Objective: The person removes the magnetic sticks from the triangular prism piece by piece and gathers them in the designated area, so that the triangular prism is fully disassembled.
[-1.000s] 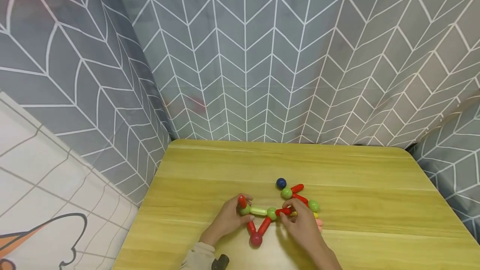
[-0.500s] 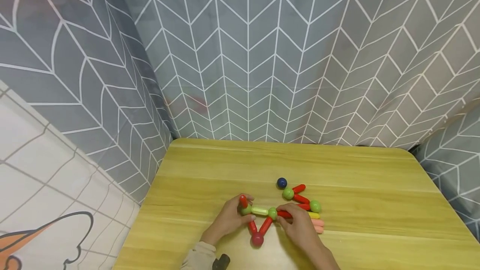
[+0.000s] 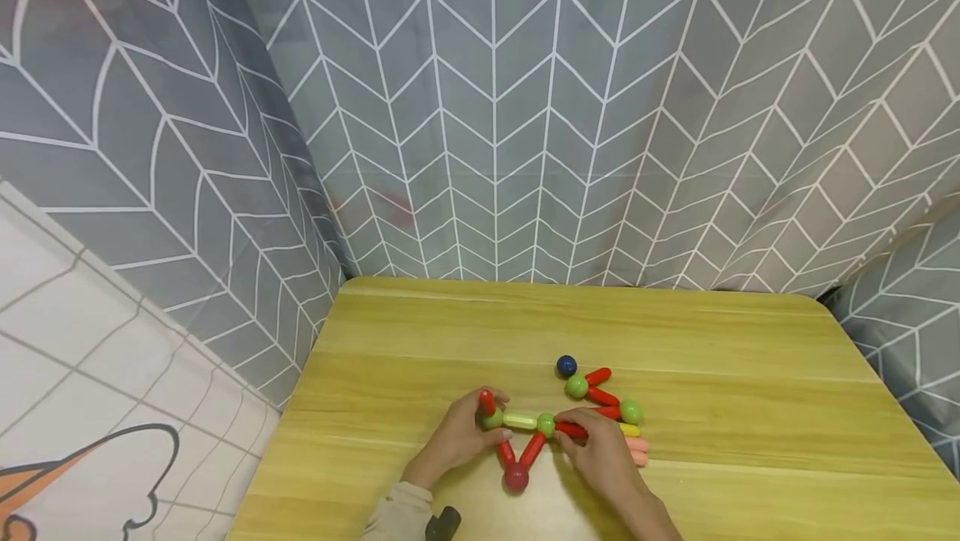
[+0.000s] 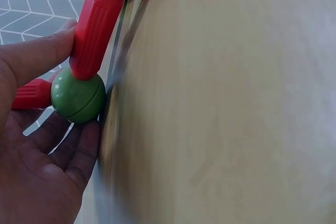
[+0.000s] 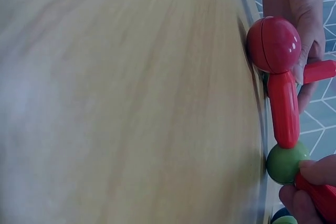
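Left hand [image 3: 457, 438] curled round left green ball [image 4: 79, 97], thumb against red rod [image 4: 97, 30] joining it to dark red ball [image 3: 516, 477]. Right hand [image 3: 606, 451] pinching right rod [image 3: 570, 430], red, at right green ball [image 3: 545, 424]. Pale rod [image 3: 520, 421] links both green balls; triangle sits between hands, near side of table [image 3: 405, 341]. Blue ball [image 3: 566, 366] farther back. Yellow rod [image 3: 632, 430], pink rods [image 3: 637, 444] just beside right hand.

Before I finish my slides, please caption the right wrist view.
Right hand pinching a red rod beside a green ball, left hand beyond.
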### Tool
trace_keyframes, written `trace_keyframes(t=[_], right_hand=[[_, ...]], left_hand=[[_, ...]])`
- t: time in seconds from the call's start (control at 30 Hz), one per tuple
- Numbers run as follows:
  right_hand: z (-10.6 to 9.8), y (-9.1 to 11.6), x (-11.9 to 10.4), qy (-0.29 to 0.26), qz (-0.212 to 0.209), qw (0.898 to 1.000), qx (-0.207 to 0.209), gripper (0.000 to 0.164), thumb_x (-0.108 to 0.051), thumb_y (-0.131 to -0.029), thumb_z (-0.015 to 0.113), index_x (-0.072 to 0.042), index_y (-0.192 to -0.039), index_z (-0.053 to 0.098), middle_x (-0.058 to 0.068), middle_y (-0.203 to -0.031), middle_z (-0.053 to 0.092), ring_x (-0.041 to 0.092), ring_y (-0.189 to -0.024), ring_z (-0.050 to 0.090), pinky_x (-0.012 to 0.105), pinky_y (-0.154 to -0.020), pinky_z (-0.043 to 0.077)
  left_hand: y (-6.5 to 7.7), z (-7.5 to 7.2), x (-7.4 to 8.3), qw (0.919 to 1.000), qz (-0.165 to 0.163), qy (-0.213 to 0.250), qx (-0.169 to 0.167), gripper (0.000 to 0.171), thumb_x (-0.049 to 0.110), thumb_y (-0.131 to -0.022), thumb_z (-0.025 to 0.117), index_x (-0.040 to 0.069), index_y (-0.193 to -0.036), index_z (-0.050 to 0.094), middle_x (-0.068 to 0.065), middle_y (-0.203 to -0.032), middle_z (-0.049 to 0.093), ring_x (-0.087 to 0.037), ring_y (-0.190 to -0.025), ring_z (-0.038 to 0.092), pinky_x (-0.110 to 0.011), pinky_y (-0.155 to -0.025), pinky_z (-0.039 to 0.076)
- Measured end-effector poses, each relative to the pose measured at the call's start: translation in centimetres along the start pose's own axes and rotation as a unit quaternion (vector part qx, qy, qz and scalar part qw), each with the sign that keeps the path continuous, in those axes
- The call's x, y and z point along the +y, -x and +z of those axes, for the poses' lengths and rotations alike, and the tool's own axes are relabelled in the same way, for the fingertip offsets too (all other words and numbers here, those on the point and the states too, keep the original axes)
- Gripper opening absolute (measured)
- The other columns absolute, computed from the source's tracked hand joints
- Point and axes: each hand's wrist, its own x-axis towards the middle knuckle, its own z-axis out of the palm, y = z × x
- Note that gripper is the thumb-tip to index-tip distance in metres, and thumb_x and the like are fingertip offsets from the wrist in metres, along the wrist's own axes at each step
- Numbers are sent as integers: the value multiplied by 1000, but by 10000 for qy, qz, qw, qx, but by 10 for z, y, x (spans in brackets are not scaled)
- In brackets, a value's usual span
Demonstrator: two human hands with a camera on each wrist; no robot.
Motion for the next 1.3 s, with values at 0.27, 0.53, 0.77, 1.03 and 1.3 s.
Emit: trace_keyframes(t=[0.27,0.53,0.77,1.03,1.3], right_hand=[[2,1,2,-28,-14,10000,63,17,-5,-80,82,-15,-93,77,-3,-98,76,19,-99,71,31,-85,59],[6,4,4,41,-117,9996,245,18,-5,-79,82,-14,-93,76,-1,-96,76,17,-93,71,26,-78,59],[3,4,6,32,-90,9994,320,16,-7,-80,82,-13,-94,76,2,-100,77,18,-97,71,26,-78,58],[-26,11,7,-1272,1064,9858,259,24,-8,-85,79,-6,-108,72,10,-95,78,17,-70,74,22,-57,57],[-45,29,16,-1689,1256,9771,309,26,-3,-94,67,-6,-120,69,19,-114,74,25,-94,76,24,-76,62]], left_hand=[[1,1,1,10000,22,-60,34,46,21,-83,81,12,-124,64,-6,-125,69,-31,-124,61,-55,-111,45],[2,3,-1,9999,22,-107,46,46,23,-84,81,13,-126,64,-6,-126,69,-29,-122,61,-52,-108,47],[2,5,-1,9998,26,-182,83,45,23,-84,81,14,-125,64,-6,-124,69,-27,-118,62,-48,-105,50],[4,4,-2,9999,101,-90,85,48,23,-84,81,11,-127,63,-7,-124,69,-29,-118,63,-46,-103,52],[6,-3,-6,9984,166,426,-344,71,21,-78,86,13,-140,52,-7,-130,65,-23,-115,61,-29,-97,50]])
